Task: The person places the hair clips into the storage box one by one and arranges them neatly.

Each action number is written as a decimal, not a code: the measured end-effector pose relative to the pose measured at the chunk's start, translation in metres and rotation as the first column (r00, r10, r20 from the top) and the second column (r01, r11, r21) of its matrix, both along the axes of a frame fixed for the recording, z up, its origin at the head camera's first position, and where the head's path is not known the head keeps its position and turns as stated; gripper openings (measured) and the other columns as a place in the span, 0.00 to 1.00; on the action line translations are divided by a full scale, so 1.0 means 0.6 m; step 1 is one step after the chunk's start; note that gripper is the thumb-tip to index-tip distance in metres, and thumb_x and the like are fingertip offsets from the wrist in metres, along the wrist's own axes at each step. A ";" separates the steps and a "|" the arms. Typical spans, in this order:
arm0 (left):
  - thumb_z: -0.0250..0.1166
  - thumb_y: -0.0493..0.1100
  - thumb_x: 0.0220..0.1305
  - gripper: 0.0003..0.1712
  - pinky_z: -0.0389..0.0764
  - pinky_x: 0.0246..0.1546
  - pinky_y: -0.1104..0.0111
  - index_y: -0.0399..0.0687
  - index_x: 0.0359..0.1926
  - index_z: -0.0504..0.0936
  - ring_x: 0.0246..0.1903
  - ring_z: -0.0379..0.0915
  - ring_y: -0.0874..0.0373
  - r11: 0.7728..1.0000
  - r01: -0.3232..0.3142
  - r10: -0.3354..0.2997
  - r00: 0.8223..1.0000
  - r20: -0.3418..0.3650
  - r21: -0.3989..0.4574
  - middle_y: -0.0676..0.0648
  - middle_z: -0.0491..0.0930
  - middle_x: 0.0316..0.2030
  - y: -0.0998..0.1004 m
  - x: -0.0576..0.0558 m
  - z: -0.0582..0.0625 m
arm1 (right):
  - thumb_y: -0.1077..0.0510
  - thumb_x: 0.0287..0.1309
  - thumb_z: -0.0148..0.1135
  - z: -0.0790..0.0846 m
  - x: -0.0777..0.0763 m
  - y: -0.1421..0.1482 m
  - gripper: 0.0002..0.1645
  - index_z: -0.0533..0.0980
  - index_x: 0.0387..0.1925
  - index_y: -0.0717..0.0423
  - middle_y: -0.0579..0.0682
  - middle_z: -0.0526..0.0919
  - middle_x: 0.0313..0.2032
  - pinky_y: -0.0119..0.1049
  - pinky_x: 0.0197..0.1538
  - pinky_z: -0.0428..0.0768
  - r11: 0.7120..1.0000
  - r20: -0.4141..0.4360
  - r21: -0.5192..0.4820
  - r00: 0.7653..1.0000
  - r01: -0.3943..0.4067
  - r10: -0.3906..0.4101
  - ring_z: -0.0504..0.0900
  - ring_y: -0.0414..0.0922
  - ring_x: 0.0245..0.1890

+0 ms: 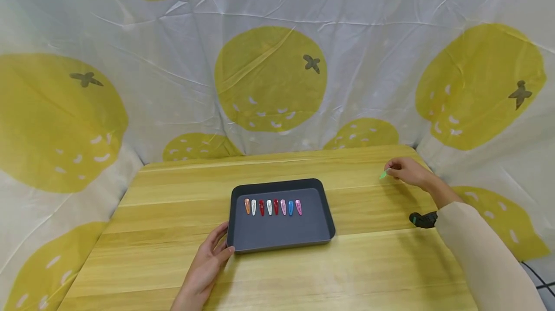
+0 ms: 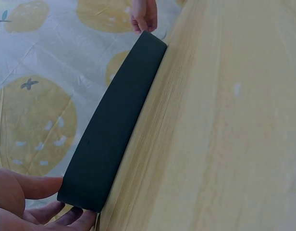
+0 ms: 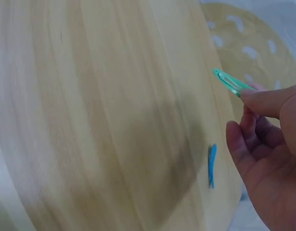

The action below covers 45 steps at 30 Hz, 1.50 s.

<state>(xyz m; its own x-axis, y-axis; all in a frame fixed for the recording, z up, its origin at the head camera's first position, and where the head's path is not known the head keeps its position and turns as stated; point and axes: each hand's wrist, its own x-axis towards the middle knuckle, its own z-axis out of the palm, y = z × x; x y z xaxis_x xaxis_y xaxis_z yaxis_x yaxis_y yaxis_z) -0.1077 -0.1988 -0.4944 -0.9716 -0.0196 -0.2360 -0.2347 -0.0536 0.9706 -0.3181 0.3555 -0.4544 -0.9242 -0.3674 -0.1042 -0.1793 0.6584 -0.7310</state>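
A dark grey tray (image 1: 277, 231) lies on the wooden table with several snap hair clips (image 1: 276, 207) in a row inside: orange, white, red, pink and blue. My left hand (image 1: 207, 263) grips the tray's near left corner, thumb at the rim and fingers along the side. In the left wrist view the tray's dark wall (image 2: 112, 125) runs away from that hand. Off to the right, my right hand (image 1: 406, 171) pinches a green hair clip (image 3: 230, 83) between thumb and fingers, above the table. A blue hair clip (image 3: 212, 166) lies on the wood below it.
The wooden table (image 1: 173, 214) ends at a back edge against a lemon-print cloth (image 1: 269, 80), which also hangs at both sides. A black device (image 1: 423, 220) shows beside the right sleeve. Dark cables (image 1: 539, 279) hang at the lower right.
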 end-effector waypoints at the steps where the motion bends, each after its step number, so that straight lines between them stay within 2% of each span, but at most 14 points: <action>1: 0.58 0.24 0.69 0.40 0.70 0.65 0.63 0.37 0.79 0.56 0.74 0.50 0.31 1.000 0.000 0.000 1.000 0.002 -0.001 0.33 0.52 0.77 0.000 0.000 0.000 | 0.62 0.79 0.53 0.004 -0.003 -0.005 0.11 0.76 0.46 0.68 0.61 0.77 0.36 0.38 0.34 0.72 1.000 0.004 0.003 1.000 -0.008 0.008 0.72 0.56 0.34; 5: 0.58 0.24 0.69 0.40 0.70 0.66 0.62 0.37 0.79 0.56 0.74 0.51 0.31 1.000 -0.003 0.003 1.000 0.008 -0.004 0.33 0.52 0.77 -0.001 -0.001 0.000 | 0.61 0.78 0.55 0.019 -0.011 -0.023 0.11 0.77 0.45 0.67 0.57 0.76 0.33 0.39 0.36 0.73 0.998 0.011 0.015 0.998 -0.059 0.059 0.72 0.52 0.32; 8: 0.58 0.24 0.69 0.40 0.71 0.64 0.64 0.38 0.79 0.57 0.74 0.51 0.31 1.000 -0.004 0.004 1.000 0.009 -0.006 0.33 0.53 0.77 -0.001 -0.001 -0.001 | 0.60 0.77 0.56 0.029 -0.016 -0.035 0.11 0.78 0.45 0.67 0.54 0.75 0.31 0.46 0.42 0.76 0.996 0.028 0.010 0.995 -0.093 0.093 0.72 0.50 0.32; 12: 0.58 0.24 0.69 0.40 0.71 0.64 0.65 0.38 0.79 0.57 0.74 0.51 0.31 1.000 -0.003 0.003 1.000 0.010 -0.003 0.33 0.53 0.77 -0.002 -0.001 -0.001 | 0.61 0.77 0.56 0.040 -0.019 -0.049 0.12 0.79 0.47 0.68 0.59 0.80 0.37 0.57 0.54 0.80 0.992 0.043 -0.001 0.991 -0.123 0.123 0.80 0.59 0.41; 15: 0.58 0.24 0.69 0.40 0.68 0.68 0.58 0.38 0.79 0.57 0.74 0.50 0.31 1.000 -0.006 0.006 1.000 0.019 -0.003 0.33 0.52 0.77 -0.002 -0.002 -0.001 | 0.61 0.76 0.57 0.045 -0.020 -0.060 0.12 0.80 0.49 0.67 0.62 0.82 0.45 0.59 0.57 0.80 0.990 0.036 0.008 0.989 -0.140 0.140 0.80 0.64 0.50; 18: 0.58 0.23 0.69 0.40 0.63 0.71 0.50 0.39 0.79 0.56 0.74 0.49 0.31 1.000 -0.010 0.011 1.000 0.027 -0.004 0.33 0.52 0.77 -0.002 -0.003 -0.001 | 0.61 0.76 0.57 0.052 -0.021 -0.071 0.12 0.81 0.49 0.67 0.61 0.83 0.46 0.59 0.57 0.80 0.987 0.031 0.012 0.987 -0.158 0.158 0.80 0.65 0.51; 21: 0.58 0.23 0.70 0.40 0.60 0.72 0.47 0.39 0.79 0.56 0.75 0.49 0.31 1.000 -0.012 0.012 0.999 0.031 -0.003 0.33 0.51 0.78 -0.001 -0.004 -0.002 | 0.62 0.75 0.58 0.060 -0.021 -0.083 0.12 0.81 0.48 0.68 0.61 0.83 0.46 0.59 0.55 0.81 0.981 0.015 0.019 0.981 -0.192 0.192 0.81 0.61 0.48; 26: 0.58 0.24 0.70 0.41 0.61 0.71 0.48 0.39 0.79 0.56 0.75 0.49 0.31 1.000 -0.010 0.011 0.999 0.032 -0.009 0.33 0.51 0.78 -0.001 -0.004 -0.002 | 0.62 0.75 0.58 0.072 -0.024 -0.106 0.11 0.82 0.48 0.65 0.59 0.84 0.45 0.56 0.53 0.82 0.972 0.019 0.046 0.973 -0.233 0.232 0.81 0.52 0.42; 30: 0.58 0.24 0.70 0.40 0.62 0.71 0.48 0.39 0.79 0.56 0.74 0.50 0.31 1.000 -0.008 0.009 0.999 0.030 -0.015 0.33 0.51 0.78 0.000 -0.004 -0.001 | 0.61 0.75 0.58 0.077 -0.030 -0.124 0.10 0.83 0.48 0.63 0.56 0.84 0.42 0.53 0.50 0.82 0.962 0.041 0.071 0.965 -0.263 0.260 0.80 0.55 0.40; 34: 0.58 0.24 0.70 0.40 0.61 0.72 0.47 0.38 0.79 0.56 0.74 0.49 0.31 1.000 -0.009 0.009 0.999 0.030 -0.015 0.32 0.51 0.78 0.000 -0.004 -0.001 | 0.60 0.75 0.59 0.086 -0.034 -0.146 0.10 0.83 0.48 0.62 0.51 0.84 0.38 0.55 0.49 0.81 0.950 0.042 0.094 0.954 -0.299 0.297 0.80 0.56 0.40; 40: 0.58 0.24 0.69 0.40 0.60 0.72 0.46 0.39 0.79 0.56 0.75 0.49 0.31 1.000 -0.012 0.012 0.999 0.033 -0.005 0.33 0.51 0.78 0.001 -0.004 0.000 | 0.62 0.73 0.60 0.100 -0.035 -0.181 0.09 0.83 0.46 0.63 0.48 0.80 0.32 0.43 0.39 0.76 0.933 0.041 0.095 0.938 -0.346 0.344 0.74 0.48 0.33; 45: 0.59 0.24 0.68 0.41 0.60 0.72 0.47 0.39 0.79 0.57 0.75 0.47 0.32 1.000 -0.015 0.015 0.999 0.041 0.004 0.34 0.52 0.78 0.002 -0.002 0.002 | 0.64 0.72 0.61 0.103 -0.038 -0.206 0.07 0.85 0.42 0.61 0.49 0.77 0.27 0.39 0.36 0.71 0.911 0.052 0.091 0.915 -0.402 0.399 0.69 0.45 0.28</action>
